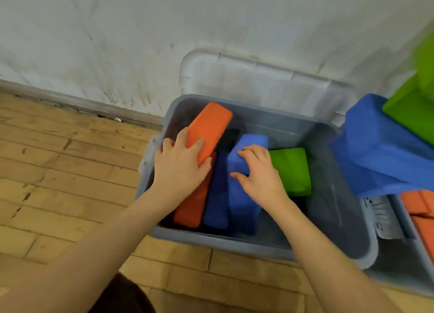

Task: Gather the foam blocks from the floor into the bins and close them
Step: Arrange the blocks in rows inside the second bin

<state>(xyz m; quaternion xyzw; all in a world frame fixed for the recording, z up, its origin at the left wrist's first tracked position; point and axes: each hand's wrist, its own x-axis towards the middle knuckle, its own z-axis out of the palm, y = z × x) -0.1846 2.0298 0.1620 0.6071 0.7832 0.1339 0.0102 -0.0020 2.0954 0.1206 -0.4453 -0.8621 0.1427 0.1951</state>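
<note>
Landmark: grey bin (234,241), open, sitting on the wood floor (58,172) against the wall (117,31). Its lid (258,82) stands up behind it, leaning on the wall.

Left hand (180,169) is at the bin's left wall, fingers laid over the near end of the orange block (212,122), thumb down its side; reads as a loose hold, not a hard clamp. That block is tilted: far end propped high toward the bin's back-left corner, long axis running front to back. A second orange block (190,209) lies under it along the left wall.

Right hand (260,172) is mid-bin, fingers curled over the top of the blue block (244,195), thumb on its left face, so it grips it. Long axis also front to back, parallel to the orange one. A darker blue block (217,195) sits between the two.

Green block (291,172) lies flat just right of the right hand; the bin's right part is bare floor of the tub.

My read: next move is laying the tilted orange block flat. Left hand is nearer.

Materials: blocks are matte foam, rounded edges, should compress and grip easily. Bin is smooth hard plastic.

Right of the bin: a second bin (404,254) holding orange blocks, with a big blue block (380,153) and a green one (408,111) piled over it.
</note>
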